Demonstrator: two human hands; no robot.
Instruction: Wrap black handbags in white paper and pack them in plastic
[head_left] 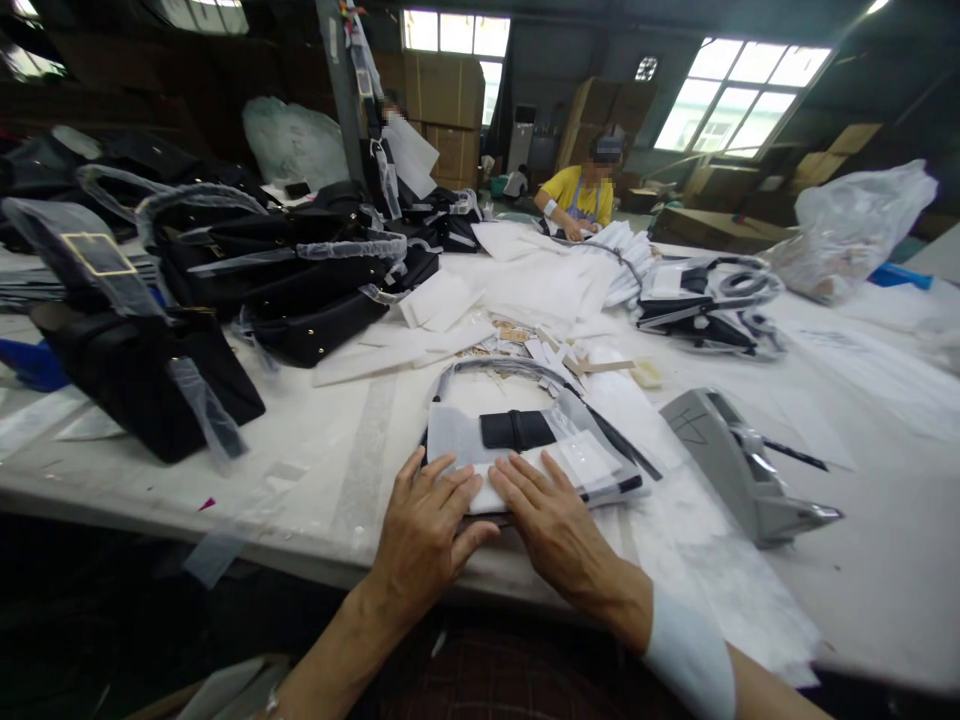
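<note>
A black handbag [525,430] wrapped in white tissue paper lies flat near the table's front edge, its handle [502,368] arching away from me. My left hand [424,530] rests flat on the white wrapping at the bag's near left corner, fingers spread. My right hand [551,520] lies flat beside it on the near right part of the wrapping, fingers stretched forward. Neither hand grips anything.
A grey tape dispenser [739,465] stands to the right. Black handbags [300,270] with plastic-wrapped handles pile up at the left. White paper sheets [540,280] and scraps cover the middle. A person in yellow [581,195] works at the far end. A clear plastic bag [855,230] sits far right.
</note>
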